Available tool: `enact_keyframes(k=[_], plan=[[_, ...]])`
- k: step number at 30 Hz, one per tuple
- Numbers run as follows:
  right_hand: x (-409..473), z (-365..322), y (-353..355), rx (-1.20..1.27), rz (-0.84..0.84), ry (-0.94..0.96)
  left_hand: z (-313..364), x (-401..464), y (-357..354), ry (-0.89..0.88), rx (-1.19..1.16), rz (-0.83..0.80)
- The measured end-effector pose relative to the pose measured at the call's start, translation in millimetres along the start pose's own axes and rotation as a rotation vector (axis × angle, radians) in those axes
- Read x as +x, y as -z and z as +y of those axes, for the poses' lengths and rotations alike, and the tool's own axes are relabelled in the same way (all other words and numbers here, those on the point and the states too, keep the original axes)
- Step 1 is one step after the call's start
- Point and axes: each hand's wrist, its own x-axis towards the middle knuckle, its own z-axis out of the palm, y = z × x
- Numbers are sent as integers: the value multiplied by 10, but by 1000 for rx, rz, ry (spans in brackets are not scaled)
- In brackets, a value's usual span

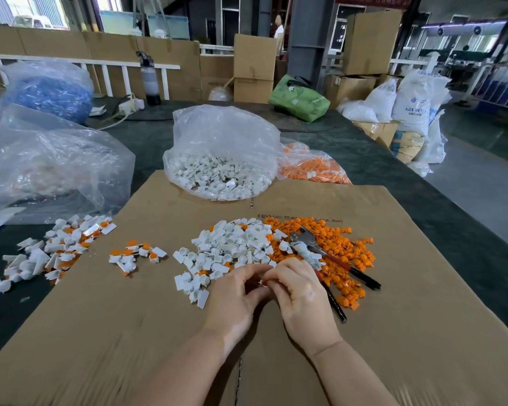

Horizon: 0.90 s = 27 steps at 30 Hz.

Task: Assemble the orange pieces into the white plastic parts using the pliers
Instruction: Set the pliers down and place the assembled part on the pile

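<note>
Both hands' fingers (276, 276) pinch one small piece (263, 283) between them | pliers (329, 256) just beside, ungrasped

This is looking like a factory hall or a packing workshop, not a home. The hands (270, 291) are working over a flattened cardboard sheet (129, 332) that is lying on a big dark worktable (364, 148). Beyond the hands, clear plastic bags (220, 153) full of small white parts are standing, and a bag of orange pieces (314, 168) is lying just beside them. Far ahead of the hands, tall cardboard boxes (254, 65) are standing in stacks. To the far right of the hands, white sacks (411, 104) printed "ABS" are leaning together on the grey concrete floor (481, 177). A steel column (308, 36) is rising behind the boxes.
</note>
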Motion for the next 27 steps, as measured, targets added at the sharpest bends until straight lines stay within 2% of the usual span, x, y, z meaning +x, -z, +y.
enact_keyframes(k=[4, 16, 21, 24, 27], plan=[[-5, 22, -1, 24, 34, -51, 2, 0, 4, 26, -16, 8], [-14, 40, -31, -39, 92, -24, 0, -17, -23, 5, 24, 18], [-9, 81, -49, -262, 324, -195, 3, -22, -12, 45, -133, 217], [2, 103, -77, -367, 358, -314, -48, 55, 178, 37, -66, 324], [5, 113, -101, -427, 337, -318, -174, 224, 535, 73, 68, 501]])
